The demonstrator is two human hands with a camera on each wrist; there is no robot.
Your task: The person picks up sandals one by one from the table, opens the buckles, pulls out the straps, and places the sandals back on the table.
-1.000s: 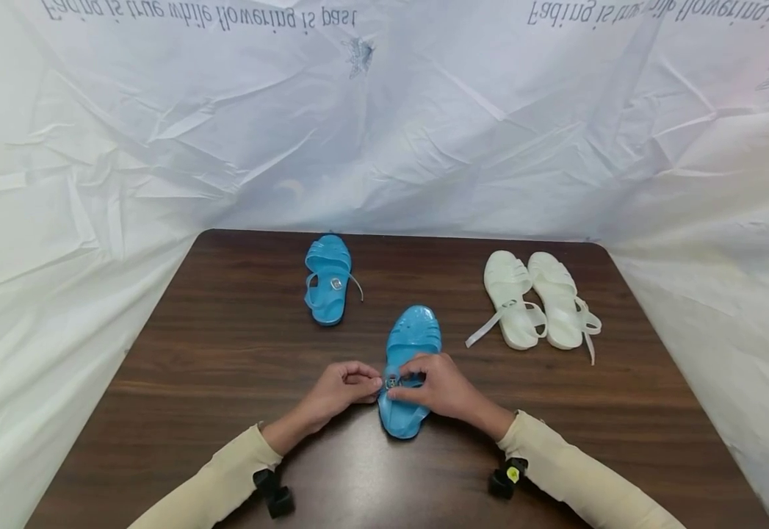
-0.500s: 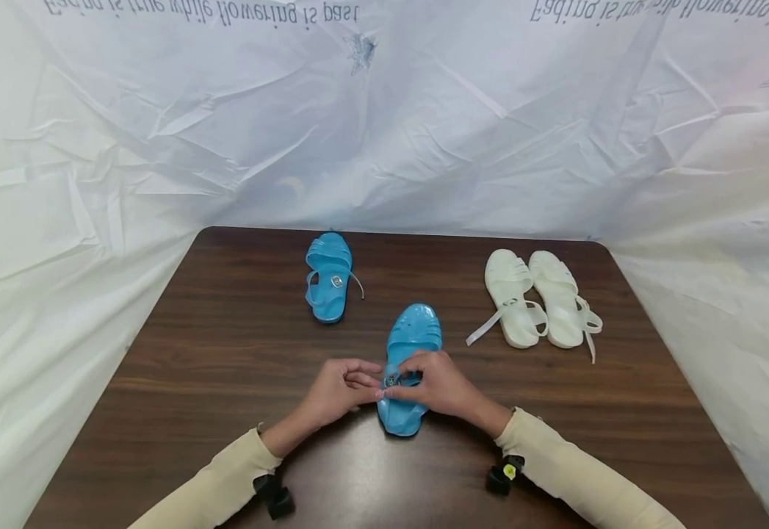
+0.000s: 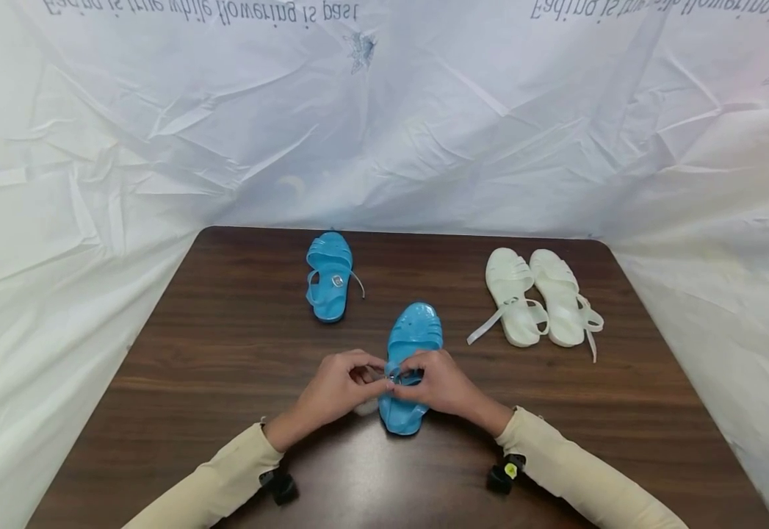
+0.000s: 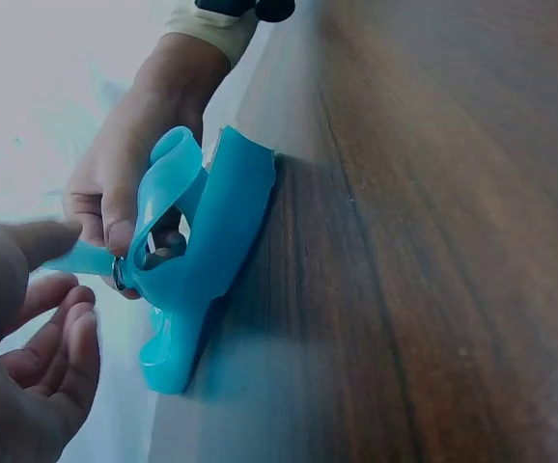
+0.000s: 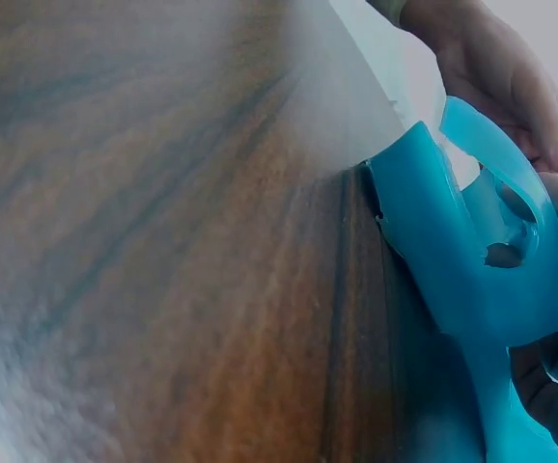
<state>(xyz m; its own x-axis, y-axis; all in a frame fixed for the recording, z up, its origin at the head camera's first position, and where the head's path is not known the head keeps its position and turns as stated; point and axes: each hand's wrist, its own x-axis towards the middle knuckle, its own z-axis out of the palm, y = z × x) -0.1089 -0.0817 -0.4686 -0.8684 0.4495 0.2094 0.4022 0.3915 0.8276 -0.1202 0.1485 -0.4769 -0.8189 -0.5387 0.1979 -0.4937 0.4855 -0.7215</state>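
A blue jelly sandal point(image 3: 416, 332) lies on the table with its toe pointing away, between both hands. My right hand point(image 3: 442, 383) grips its ankle strap beside the small metal buckle point(image 4: 118, 273), with thumb and fingers on either side. From the left, my left hand point(image 3: 343, 383) pinches the free strap end point(image 4: 88, 258) between thumb and forefinger, close to the buckle. The other left fingers curl loosely below it. In the right wrist view the sandal's heel point(image 5: 424, 227) stands in front of the hands and hides part of the grip.
A second blue sandal point(image 3: 329, 275) with its strap undone lies at the back, left of centre. Two white sandals point(image 3: 508, 272) rest side by side at the back right, straps loose. White sheeting point(image 3: 384, 147) hangs behind the dark wooden table point(image 3: 225, 323).
My left hand has moved slightly right, its thumb and forefinger coming in to the strap end at the buckle. The right hand stays nearly where it was on the sandal.
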